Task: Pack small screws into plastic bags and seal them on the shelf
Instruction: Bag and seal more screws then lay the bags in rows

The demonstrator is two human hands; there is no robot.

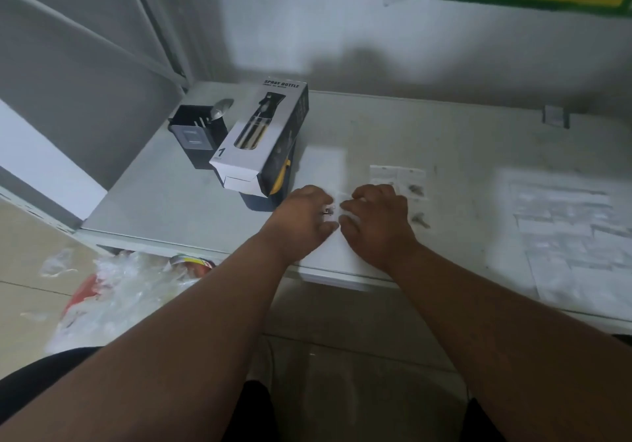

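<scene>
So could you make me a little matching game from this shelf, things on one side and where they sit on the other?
Things:
1. spray bottle box
2. black holder
3. loose screws
4. printed sheets

Places:
A. far right of the shelf
B. just right of the right hand
C. far left, with a spoon standing in it
D. just beyond the left hand, lying propped at a slant

Pairs: 1-D, 2-C, 3-B, 4-A
</scene>
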